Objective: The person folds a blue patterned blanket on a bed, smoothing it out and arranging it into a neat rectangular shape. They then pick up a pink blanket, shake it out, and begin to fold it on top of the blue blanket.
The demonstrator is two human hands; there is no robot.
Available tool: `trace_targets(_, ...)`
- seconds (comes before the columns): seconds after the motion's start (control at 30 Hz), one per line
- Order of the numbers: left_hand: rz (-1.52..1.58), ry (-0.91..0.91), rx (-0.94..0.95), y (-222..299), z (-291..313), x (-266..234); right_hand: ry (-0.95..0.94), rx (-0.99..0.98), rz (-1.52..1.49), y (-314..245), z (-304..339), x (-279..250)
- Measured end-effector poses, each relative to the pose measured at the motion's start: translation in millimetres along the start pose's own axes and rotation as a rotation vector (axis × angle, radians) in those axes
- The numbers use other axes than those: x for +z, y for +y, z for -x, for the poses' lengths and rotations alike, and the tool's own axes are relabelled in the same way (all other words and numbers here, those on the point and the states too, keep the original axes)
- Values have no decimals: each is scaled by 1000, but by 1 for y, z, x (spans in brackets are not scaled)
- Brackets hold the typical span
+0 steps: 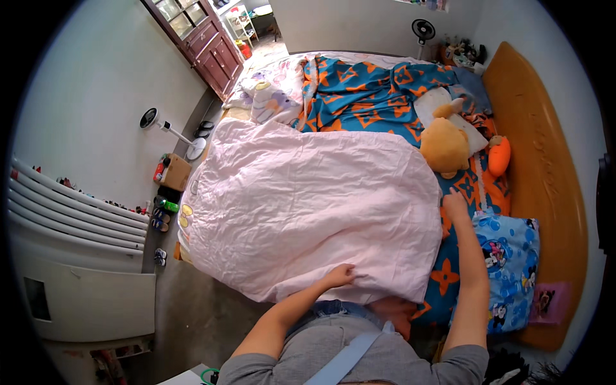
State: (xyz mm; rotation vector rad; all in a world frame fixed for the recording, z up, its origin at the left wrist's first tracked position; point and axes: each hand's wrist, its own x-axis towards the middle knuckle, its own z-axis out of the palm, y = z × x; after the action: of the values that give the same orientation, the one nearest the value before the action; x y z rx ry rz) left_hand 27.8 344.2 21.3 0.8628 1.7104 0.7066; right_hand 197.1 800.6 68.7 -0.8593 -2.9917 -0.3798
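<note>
A pale pink quilt [308, 199] lies spread and wrinkled across the near half of the bed. My left hand [340, 274] rests at its near edge, fingers curled on the cloth, which creases beside them. Beside the quilt's right edge is my right hand [455, 204], with its fingers apart above the teal and orange patterned bed sheet [444, 276]. Just beyond that hand sits a tan plush toy [444, 149]. A blue cartoon-print pillow [513, 266] lies to the right of my right forearm.
A wooden headboard [539, 160] bounds the bed's right side. A rumpled teal and orange blanket [366, 90] covers the far part, next to a white floral cover [273, 96]. Left of the bed stand a white fan [170, 128], a cardboard box [176, 172] and several shoes [160, 221].
</note>
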Motion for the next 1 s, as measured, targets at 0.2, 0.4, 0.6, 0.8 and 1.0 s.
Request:
trace_targets(0.2,-101,155,-81,-56,56,-20,-158,-227,-203,-119,41,-1)
trace_targets(0.4,-45,112,-215,-145,96,-27,-360,-285,-596,-272,99,-37)
trace_targets(0.6,-34,6,-273,-187,124,-45,-397,-352,-652,-381,149,-55)
trace_targets(0.8,-90,-23,-189,-247,140,-45,-618,-279,-518,-433,170,-80)
trace_targets(1.0,-115,-37,-150,-246,145,-53,-530,-316,-383,-448,192,-89)
